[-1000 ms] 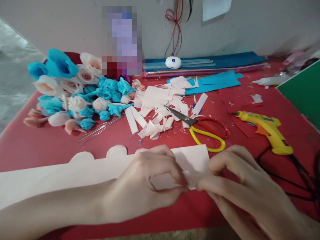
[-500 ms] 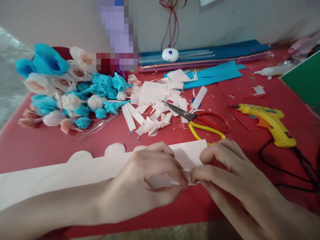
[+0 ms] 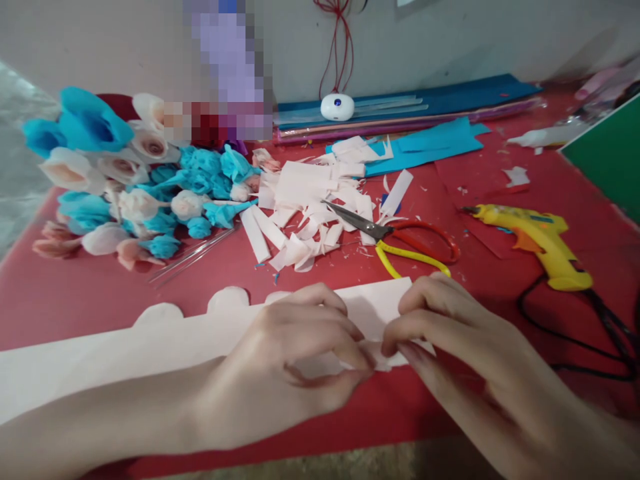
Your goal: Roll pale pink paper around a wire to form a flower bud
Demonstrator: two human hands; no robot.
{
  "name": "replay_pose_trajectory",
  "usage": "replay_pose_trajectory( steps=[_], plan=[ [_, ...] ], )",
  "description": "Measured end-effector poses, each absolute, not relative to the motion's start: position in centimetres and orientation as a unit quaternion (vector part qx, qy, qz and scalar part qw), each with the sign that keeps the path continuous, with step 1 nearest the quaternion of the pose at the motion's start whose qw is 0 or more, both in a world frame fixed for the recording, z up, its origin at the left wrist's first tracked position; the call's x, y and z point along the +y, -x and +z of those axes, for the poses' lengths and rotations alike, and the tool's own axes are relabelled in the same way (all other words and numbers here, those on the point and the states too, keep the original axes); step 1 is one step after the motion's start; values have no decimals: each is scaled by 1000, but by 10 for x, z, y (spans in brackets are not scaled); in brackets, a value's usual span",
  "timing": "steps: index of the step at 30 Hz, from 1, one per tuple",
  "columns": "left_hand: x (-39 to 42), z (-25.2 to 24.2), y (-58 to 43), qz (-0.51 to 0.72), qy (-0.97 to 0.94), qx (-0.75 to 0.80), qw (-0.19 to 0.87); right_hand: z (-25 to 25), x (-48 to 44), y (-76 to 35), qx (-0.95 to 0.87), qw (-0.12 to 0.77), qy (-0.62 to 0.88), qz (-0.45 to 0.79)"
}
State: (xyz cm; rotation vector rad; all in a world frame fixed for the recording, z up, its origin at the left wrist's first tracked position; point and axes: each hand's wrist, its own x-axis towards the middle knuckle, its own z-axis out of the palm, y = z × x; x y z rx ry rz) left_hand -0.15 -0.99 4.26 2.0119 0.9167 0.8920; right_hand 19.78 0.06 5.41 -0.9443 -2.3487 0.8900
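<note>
A long pale strip of crepe paper (image 3: 125, 353) lies along the front of the red table, its right end under both hands. My left hand (image 3: 295, 360) pinches a small pale paper piece (image 3: 380, 353) between thumb and index finger, above the strip. Close beside it, my right hand (image 3: 460, 347) is closed with thumb and fingers bent at the other side of the same piece; its fingertips partly hide the contact. Rounded paper petals (image 3: 159, 315) stick out past the strip's far edge. Just beyond the hands rest scissors (image 3: 383, 233) with one red and one yellow handle.
Pale paper scraps (image 3: 305, 200) cover the table's middle. Blue and pale paper flowers (image 3: 145, 180) are heaped at left. A yellow glue gun (image 3: 540, 243) with a black cord lies at right. Behind are blue paper (image 3: 425, 147), a white oval device (image 3: 337, 107) and a green board (image 3: 610, 157).
My right thumb has lifted slightly, and more of the paper's corner shows beneath it. My left hand keeps its pinch. The whole view has shifted a little.
</note>
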Motion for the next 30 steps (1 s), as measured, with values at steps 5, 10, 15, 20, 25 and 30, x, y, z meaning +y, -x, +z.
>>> replay_pose_trajectory(
  steps=[5,10,15,20,25,30],
  plan=[
    [-9,42,2,346,-787,353,370,54,2,-198,-835,221,374,336],
    [-9,40,2,352,-784,355,367,53,1,-196,-832,215,373,350],
    [-10,39,1,353,-781,354,376,46,-5,-193,-802,241,399,373],
    [-9,38,2,344,-779,356,384,44,-4,-188,-786,240,399,407],
    [-12,37,2,341,-757,395,393,44,1,-183,-781,237,399,417],
    [-14,38,1,348,-689,479,417,45,2,-184,-766,241,401,440]
  ],
)
